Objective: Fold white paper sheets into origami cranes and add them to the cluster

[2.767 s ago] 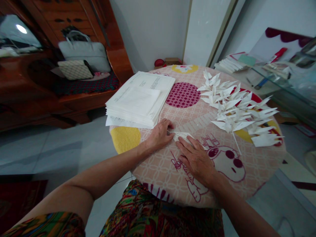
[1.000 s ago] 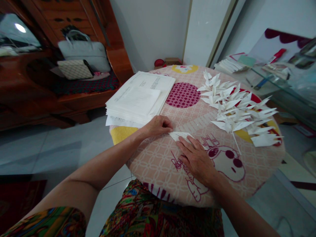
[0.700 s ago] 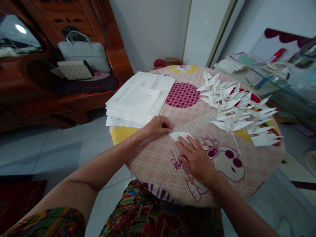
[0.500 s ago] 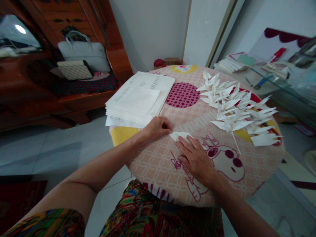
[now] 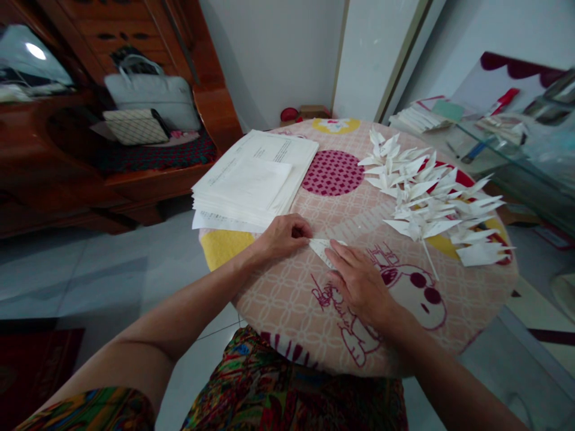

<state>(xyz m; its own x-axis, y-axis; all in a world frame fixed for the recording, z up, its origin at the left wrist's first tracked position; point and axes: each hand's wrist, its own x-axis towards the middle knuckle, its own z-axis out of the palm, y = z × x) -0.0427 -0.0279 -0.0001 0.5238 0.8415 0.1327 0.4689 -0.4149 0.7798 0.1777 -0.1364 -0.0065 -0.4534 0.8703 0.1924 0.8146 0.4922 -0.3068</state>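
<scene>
A small folded piece of printed paper (image 5: 320, 249) lies on the patterned tablecloth (image 5: 274, 287) in front of me. My left hand (image 5: 286, 234) is closed, its thumb and fingertips pinching the paper's left corner. With fingers stretched out, my right hand (image 5: 359, 278) lies flat over the right part of the paper and hides much of it. A clear ruler (image 5: 359, 224) appears to lie just beyond the paper. To the right sits a cluster of folded white paper cranes (image 5: 422, 191), several of them close together.
A stack of printed sheets (image 5: 269, 146) lies at the table's left, with a smaller blank square of paper (image 5: 256, 179) on top. At right stands a glass shelf (image 5: 503, 149) with papers. A wooden bench (image 5: 220, 114) holding a grey handbag (image 5: 153, 96) is at left.
My right hand has shifted slightly along the folded paper, and its fingers now cover a different part. My left hand keeps its pinch on the corner.
</scene>
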